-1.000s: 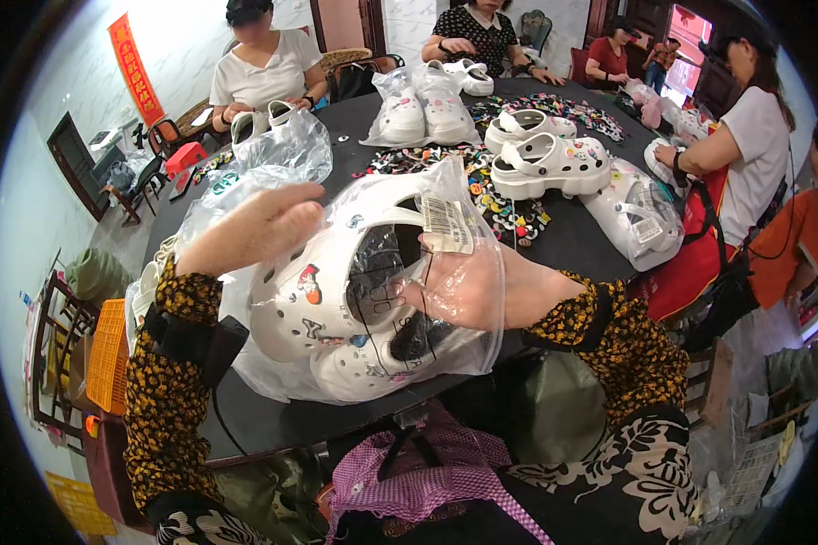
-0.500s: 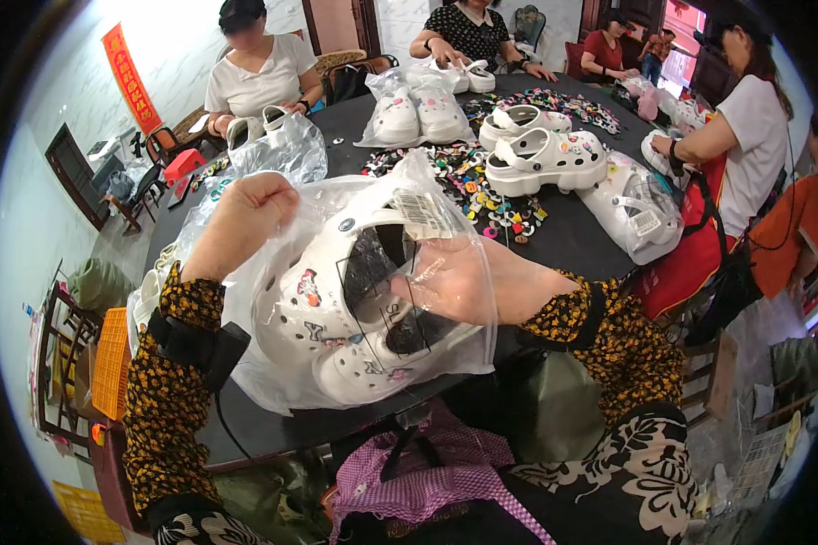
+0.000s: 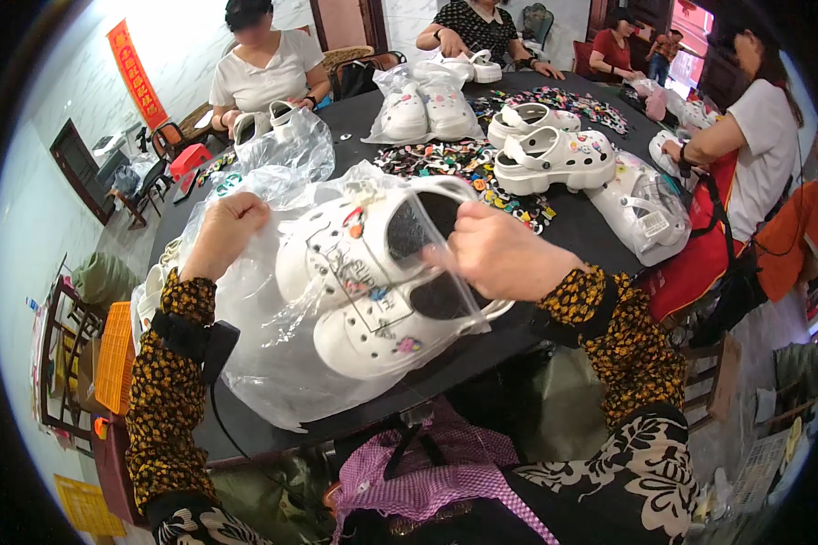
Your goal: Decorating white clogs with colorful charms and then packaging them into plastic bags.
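In front of me hangs a clear plastic bag (image 3: 264, 336) with a pair of white clogs (image 3: 336, 263) in it, toes to the left, colourful charms on their uppers. Their heel ends and straps stick out at the bag's right edge. My left hand (image 3: 227, 232) is closed, pinching the bag's upper left part. At the right edge, my right hand (image 3: 504, 250) is curled closed on the bag beside the heels. A fingertip shows through the film; whether it also grips a clog is hard to tell.
Many loose charms (image 3: 427, 159) lie on the dark table (image 3: 354, 168). Beyond are bagged clogs (image 3: 425, 113), a loose white pair (image 3: 554, 163) and another bagged pair (image 3: 641, 213). People sit around the table. An orange crate (image 3: 114, 359) stands at the left.
My right hand has drawn back from inside the bag to its edge. The clogs have turned and shifted, and their heels now stick out. My left hand has lowered slightly.
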